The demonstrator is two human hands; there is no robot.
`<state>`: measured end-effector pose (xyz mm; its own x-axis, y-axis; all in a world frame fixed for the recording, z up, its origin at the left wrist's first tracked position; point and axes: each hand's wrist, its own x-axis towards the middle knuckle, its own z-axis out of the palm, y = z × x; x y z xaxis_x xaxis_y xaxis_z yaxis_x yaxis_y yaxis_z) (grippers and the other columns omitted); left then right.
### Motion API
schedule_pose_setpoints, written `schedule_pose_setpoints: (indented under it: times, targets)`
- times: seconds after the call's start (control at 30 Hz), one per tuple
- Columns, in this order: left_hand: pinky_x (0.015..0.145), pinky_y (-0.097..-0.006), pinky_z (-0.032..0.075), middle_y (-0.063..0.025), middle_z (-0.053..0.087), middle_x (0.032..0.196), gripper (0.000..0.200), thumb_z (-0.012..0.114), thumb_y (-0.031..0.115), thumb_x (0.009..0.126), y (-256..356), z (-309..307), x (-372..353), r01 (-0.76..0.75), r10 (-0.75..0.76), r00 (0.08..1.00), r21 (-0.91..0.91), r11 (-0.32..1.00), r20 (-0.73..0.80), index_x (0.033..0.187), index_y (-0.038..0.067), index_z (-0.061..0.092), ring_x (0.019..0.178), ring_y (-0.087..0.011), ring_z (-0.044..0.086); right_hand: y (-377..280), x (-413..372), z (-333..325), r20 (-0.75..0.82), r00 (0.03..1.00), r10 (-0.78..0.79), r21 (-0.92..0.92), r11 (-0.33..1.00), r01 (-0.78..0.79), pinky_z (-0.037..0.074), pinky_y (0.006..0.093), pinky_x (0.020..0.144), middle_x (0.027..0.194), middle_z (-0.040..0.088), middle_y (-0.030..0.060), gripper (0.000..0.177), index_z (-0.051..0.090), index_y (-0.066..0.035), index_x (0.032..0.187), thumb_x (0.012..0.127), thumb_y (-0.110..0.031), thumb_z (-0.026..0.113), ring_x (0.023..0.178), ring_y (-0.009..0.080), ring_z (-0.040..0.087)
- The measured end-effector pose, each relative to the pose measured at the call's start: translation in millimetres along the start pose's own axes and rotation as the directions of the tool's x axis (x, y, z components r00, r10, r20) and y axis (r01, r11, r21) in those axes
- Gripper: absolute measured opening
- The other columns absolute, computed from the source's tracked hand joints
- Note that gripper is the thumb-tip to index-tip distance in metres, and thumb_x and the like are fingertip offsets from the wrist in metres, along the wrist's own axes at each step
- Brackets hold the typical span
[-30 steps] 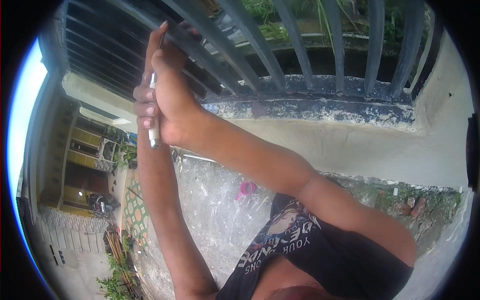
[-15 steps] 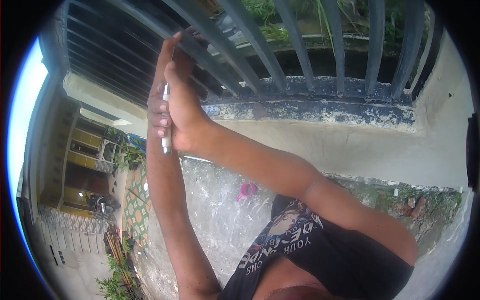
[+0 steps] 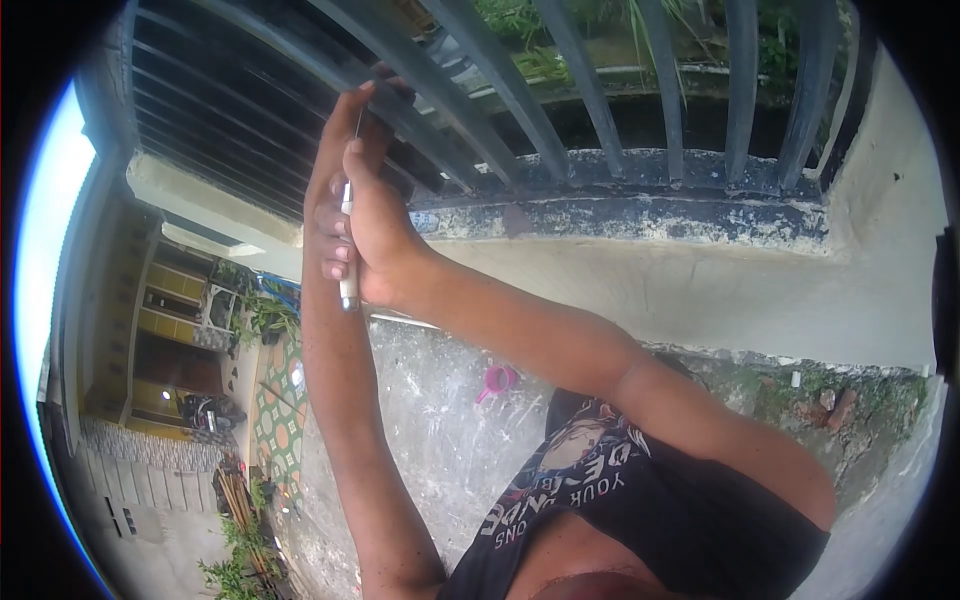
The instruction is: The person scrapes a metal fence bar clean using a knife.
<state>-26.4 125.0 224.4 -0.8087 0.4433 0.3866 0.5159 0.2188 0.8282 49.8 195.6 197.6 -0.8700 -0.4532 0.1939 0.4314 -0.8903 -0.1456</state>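
Note:
My right hand [image 3: 385,230] is closed around the white handle [image 3: 348,292] of a slim hand tool, its fingertips curled over the front of the grip. From the handle a thin dark blade [image 3: 359,122] runs up to the grey metal railing [image 3: 470,130]. Just beyond, my left hand [image 3: 350,125] is at one of the bars, with the thumb on the near side and fingers showing behind the bar. Part of the left hand is hidden by the right hand. Both forearms are stretched out, with the wrists overlapping in this view.
A pale wall ledge [image 3: 640,220] with flaking dark paint runs under the bars. On the concrete floor [image 3: 430,400] lies a pink dipper [image 3: 497,380]. Plants [image 3: 540,40] show through the railing. A motorbike [image 3: 212,412] and a house front stand further off at left.
Both hands and the tool have shifted slightly down and right in the view. The holds look the same, and the dipper lies as before.

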Motion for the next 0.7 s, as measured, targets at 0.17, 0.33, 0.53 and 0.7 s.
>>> schedule_pose_setpoints:
  times: [0.17,0.33,0.53,0.7]
  targets:
    - [0.12,-0.0423,0.031,-0.0267,0.04,0.152,0.08,0.061,0.033,0.093,27,8,-11,-0.244,0.303,0.938,-0.301,0.922,0.17,0.159,0.011,0.023,0.14,-0.0362,0.044,-18,8,19,0.139,0.99,0.035,-0.07,0.997,-0.025,0.033,0.0289,0.044,0.057,0.036,-0.0055,0.046,0.045,-0.02,0.087,0.104,-0.062,0.044,0.044,0.0098,0.037]
    - [0.127,-0.0369,0.019,-0.017,0.024,0.168,0.088,0.054,0.02,0.091,41,-40,23,-0.349,0.475,0.793,-0.355,0.867,0.382,0.166,0.019,0.007,0.157,-0.0258,0.019,-36,11,59,0.263,0.962,0.076,-0.181,0.983,-0.028,0.035,0.0297,0.045,0.06,0.038,-0.0046,0.044,0.044,-0.018,0.086,0.105,-0.057,0.042,0.046,0.0109,0.038]
    - [0.127,-0.0389,0.018,-0.0143,0.024,0.168,0.086,0.055,0.021,0.093,65,-27,17,-0.171,0.386,0.903,-0.668,0.724,0.187,0.166,0.017,0.01,0.157,-0.0245,0.02,-28,11,93,0.178,0.984,-0.021,-0.102,0.994,0.04,0.04,0.0318,0.051,0.062,0.04,-0.0045,0.046,0.042,-0.017,0.09,0.105,-0.061,0.038,0.05,0.0108,0.041]
    - [0.127,-0.0409,0.018,-0.0116,0.025,0.168,0.083,0.056,0.022,0.095,90,-8,6,-0.068,0.233,0.972,-0.9,0.43,0.038,0.165,0.016,0.012,0.157,-0.0232,0.02,-21,9,102,0.185,0.981,-0.06,-0.033,0.997,0.068,0.039,0.0315,0.051,0.062,0.04,-0.0046,0.047,0.042,-0.017,0.091,0.105,-0.061,0.038,0.05,0.0105,0.041]
